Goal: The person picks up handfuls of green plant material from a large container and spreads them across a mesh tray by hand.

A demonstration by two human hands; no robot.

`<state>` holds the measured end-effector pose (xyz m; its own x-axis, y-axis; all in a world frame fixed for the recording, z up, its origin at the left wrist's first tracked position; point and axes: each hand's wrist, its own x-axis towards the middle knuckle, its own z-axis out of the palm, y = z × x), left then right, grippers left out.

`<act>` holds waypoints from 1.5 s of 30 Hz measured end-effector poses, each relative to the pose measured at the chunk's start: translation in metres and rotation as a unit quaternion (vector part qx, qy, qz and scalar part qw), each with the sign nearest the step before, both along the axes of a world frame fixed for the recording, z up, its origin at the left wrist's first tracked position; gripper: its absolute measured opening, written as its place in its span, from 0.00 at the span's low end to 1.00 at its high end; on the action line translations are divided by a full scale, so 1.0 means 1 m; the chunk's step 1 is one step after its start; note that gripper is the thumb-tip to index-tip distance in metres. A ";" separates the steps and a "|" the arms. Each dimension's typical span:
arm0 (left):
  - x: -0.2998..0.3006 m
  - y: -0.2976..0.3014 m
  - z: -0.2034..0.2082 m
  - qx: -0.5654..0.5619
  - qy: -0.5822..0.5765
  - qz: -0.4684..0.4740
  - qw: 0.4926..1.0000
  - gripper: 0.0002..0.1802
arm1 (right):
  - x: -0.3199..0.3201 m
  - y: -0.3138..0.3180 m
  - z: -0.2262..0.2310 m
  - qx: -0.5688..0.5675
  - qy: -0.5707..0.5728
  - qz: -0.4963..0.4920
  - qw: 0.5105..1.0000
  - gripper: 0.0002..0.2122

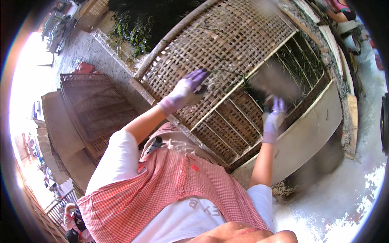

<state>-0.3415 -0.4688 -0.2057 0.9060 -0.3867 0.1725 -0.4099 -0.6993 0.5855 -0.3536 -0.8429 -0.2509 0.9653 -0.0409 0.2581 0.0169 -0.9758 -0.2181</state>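
Note:
Both my hands wear white gloves with purple fingers. Over a woven bamboo tray [210,44], my left hand [188,87] reaches with its fingers stretched out, close to the weave; a few dark leafy bits lie beside it. My right hand [274,115] is at a light barred frame [229,97] next to the tray, its fingers curled by a small dark thing that I cannot make out. Green stalks and leaves [298,60] lie at the frame's far end. A blurry grey smudge covers the spot just beyond my right hand.
A dark heap of green leaves [137,24] lies beyond the tray. Another woven tray [97,105] leans among boards at the left. A pale curved panel [308,133] borders the frame at the right. Another person [75,222] shows at the lower left, and part of one at the upper right.

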 end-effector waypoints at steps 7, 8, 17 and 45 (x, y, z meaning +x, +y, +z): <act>-0.068 0.214 0.010 -0.019 -0.018 0.167 0.986 0.22 | 0.037 0.117 0.059 -0.104 0.043 -0.016 0.994 0.26; -0.068 0.246 0.006 -0.011 -0.029 0.175 0.984 0.27 | 0.056 0.145 0.047 -0.040 -0.008 0.044 0.998 0.28; -0.041 0.429 -0.012 -0.009 -0.045 0.213 0.976 0.22 | 0.083 0.580 -0.024 0.005 0.049 0.294 0.955 0.35; 0.329 0.485 -0.055 -0.013 0.186 -0.357 0.915 0.18 | 0.319 0.651 0.068 0.645 0.244 -0.243 0.682 0.14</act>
<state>-0.0126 0.0160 -0.2606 0.4214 -0.9034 -0.0789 -0.5252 -0.3140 0.7909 -0.0350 -0.1916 -0.1833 0.7153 -0.2757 -0.6421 -0.6214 0.1693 -0.7650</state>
